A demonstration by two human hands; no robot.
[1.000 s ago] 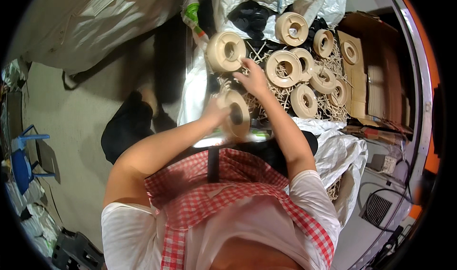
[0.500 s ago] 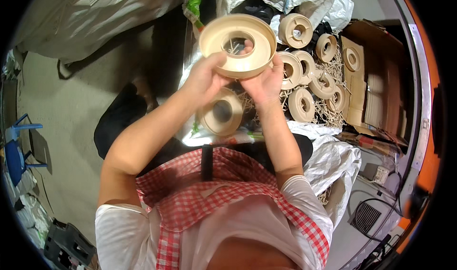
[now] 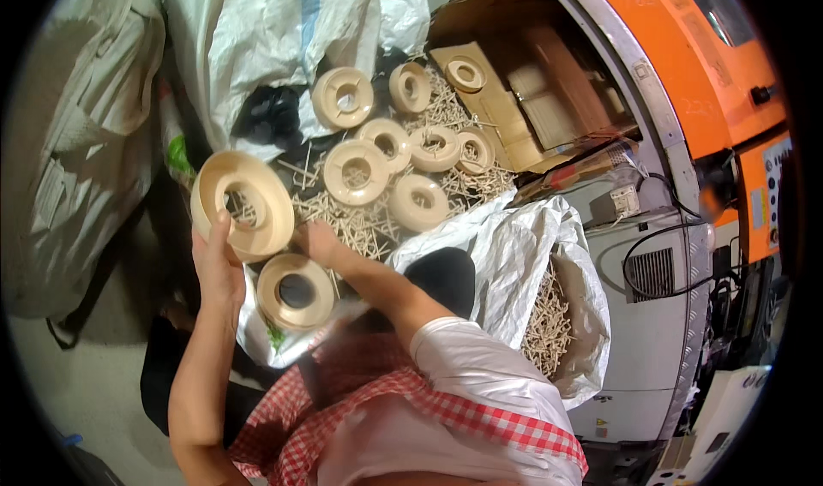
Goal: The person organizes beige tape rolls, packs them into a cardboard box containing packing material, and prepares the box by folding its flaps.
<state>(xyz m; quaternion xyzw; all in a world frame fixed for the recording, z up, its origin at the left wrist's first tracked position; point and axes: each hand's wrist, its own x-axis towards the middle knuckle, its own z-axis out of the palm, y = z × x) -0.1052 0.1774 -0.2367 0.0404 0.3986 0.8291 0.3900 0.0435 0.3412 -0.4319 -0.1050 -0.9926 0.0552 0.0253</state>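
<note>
By loose sticks [image 3: 364, 231] | LH [image 3: 220, 259] grips tan ring [image 3: 276, 214] | RH [image 3: 317, 243] nr lower ring [image 3: 272, 294]

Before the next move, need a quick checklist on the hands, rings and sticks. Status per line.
1. Grip: left hand on the held ring, thumb over its near edge: ok.
2. Gap between that and the lower ring: cannot tell, they sit edge to edge in this view.
3. Right hand empty: cannot tell, fingers are hidden.
4. Small sticks contained: not ok, scattered loose among the rings.
5. White sack mouth open: ok, sticks show inside.
</note>
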